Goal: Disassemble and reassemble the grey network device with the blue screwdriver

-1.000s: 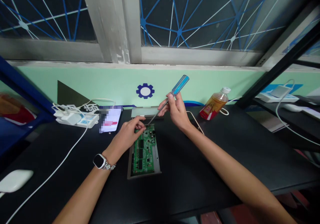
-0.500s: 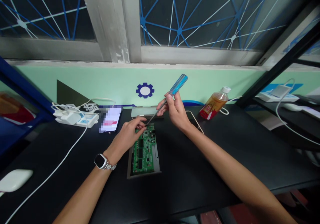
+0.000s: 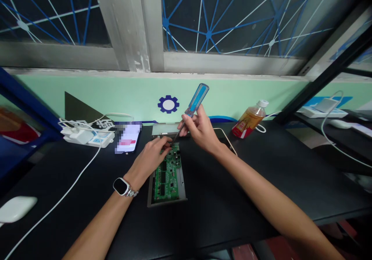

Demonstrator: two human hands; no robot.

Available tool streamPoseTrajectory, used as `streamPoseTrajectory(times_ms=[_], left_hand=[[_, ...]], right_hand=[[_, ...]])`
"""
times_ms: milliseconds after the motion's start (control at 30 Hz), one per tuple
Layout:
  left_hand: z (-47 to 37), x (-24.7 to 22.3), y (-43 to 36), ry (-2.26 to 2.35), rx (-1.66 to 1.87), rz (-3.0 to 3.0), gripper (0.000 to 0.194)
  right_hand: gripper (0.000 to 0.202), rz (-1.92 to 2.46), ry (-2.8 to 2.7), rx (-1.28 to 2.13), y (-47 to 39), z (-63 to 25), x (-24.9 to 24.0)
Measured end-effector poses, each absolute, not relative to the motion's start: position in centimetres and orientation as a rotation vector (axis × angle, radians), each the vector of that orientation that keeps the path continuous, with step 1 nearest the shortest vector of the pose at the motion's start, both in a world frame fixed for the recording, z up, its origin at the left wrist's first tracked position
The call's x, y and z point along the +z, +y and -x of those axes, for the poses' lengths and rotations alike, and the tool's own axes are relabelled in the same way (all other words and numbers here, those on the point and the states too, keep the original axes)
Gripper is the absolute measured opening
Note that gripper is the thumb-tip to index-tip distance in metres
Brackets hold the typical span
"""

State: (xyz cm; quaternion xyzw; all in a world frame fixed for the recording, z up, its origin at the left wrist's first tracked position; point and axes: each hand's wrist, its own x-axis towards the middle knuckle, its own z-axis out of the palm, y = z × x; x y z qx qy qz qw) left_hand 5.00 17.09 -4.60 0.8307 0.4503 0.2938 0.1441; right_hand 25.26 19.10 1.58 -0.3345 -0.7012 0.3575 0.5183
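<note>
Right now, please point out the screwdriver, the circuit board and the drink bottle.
screwdriver [image 3: 197, 98]: head view, on its blue handle.
circuit board [image 3: 167, 178]: head view, on the middle of the green board.
drink bottle [image 3: 249, 122]: head view, on its label.

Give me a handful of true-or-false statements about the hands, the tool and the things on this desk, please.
1. The right hand holds a blue-handled screwdriver. True.
2. The left hand rests at the far end of the green circuit board. True.
3. The drink bottle stands left of the board. False: it is to the right.
4. The wristwatch is on the right wrist. False: it is on the left.
5. A white cable runs across the black desk. True.
</note>
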Motion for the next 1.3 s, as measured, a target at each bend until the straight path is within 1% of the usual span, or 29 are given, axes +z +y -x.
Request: streamPoseTrajectory(times_ms=[167,433,700,1300], left_hand=[[-5.5,-5.0,17.4,1.291,0.866,-2.391,0.025],[-6.1,-4.6,19.8,1.168,0.946,-2.397,0.012],[-6.0,-6.1,20.4,1.183,0.941,-2.407,0.014],[-5.9,-6.8,20.4,1.223,0.953,-2.385,0.015]], right_hand=[[0.027,0.825,-1.744,0.790,19.0,-24.7,2.0],[0.018,0.889,-1.907,0.655,20.6,-24.0,2.9],[0.017,0.903,-1.971,0.652,21.1,-23.6,1.2],[0.017,0.853,-2.019,0.777,21.2,-24.2,1.7]])
